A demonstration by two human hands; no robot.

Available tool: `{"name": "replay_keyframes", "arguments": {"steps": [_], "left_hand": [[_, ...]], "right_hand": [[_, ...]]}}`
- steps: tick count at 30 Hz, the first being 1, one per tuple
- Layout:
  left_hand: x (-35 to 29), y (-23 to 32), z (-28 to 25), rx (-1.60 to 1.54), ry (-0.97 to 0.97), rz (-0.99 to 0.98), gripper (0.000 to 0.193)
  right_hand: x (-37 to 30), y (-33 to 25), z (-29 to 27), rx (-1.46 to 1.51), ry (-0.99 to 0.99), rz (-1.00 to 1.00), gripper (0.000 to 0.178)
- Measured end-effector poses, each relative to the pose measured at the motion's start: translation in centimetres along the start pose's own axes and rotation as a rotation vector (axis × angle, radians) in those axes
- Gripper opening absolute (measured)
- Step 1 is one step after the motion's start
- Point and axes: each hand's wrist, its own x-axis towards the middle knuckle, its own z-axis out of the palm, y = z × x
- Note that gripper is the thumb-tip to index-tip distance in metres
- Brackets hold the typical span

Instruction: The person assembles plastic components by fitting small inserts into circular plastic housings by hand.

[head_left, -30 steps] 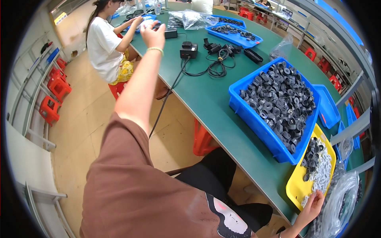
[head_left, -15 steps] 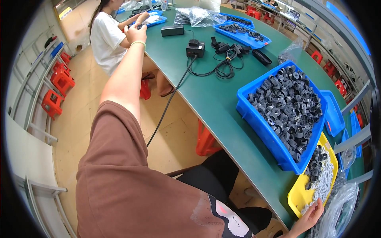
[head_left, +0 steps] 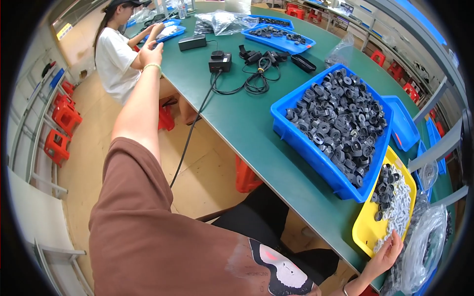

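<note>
My left arm reaches far out along the table edge. Its hand, my left hand [head_left: 149,54], is closed round a small dark thing, mostly hidden by the fingers. At the lower right, my right hand [head_left: 387,255] rests at the near end of a yellow tray [head_left: 363,227], fingers bent and apart, their tips by a heap of small white plastic parts [head_left: 400,207]. Black ring-shaped parts [head_left: 385,185] lie beside the white ones in that tray. Beyond it stands a deep blue bin [head_left: 316,160], heaped with black and grey ring-shaped parts [head_left: 345,123].
A black box-shaped device [head_left: 219,61] with a cable, a coiled cord [head_left: 259,81] and a black adapter [head_left: 192,43] sit on the green table [head_left: 217,111]. A person in a white shirt [head_left: 116,64] works at the far left. Clear plastic bags [head_left: 424,246] lie beside the yellow tray.
The whole view has shifted, so the table things appear further left. My left hand has come slightly nearer. My right hand stays at the yellow tray.
</note>
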Motion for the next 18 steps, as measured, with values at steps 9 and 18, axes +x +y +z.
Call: {"name": "replay_keyframes", "arguments": {"steps": [9,18], "left_hand": [[-9.1,13.0,0.6,-0.576,-0.498,0.148,0.035],[-43.2,29.0,0.8,-0.945,-1.589,-0.08,0.035]], "right_hand": [[-0.2,-0.1,-0.3,0.26,0.05,0.22,0.017],[1.0,-8.3,0.1,0.714,0.006,0.129,0.019]]}}
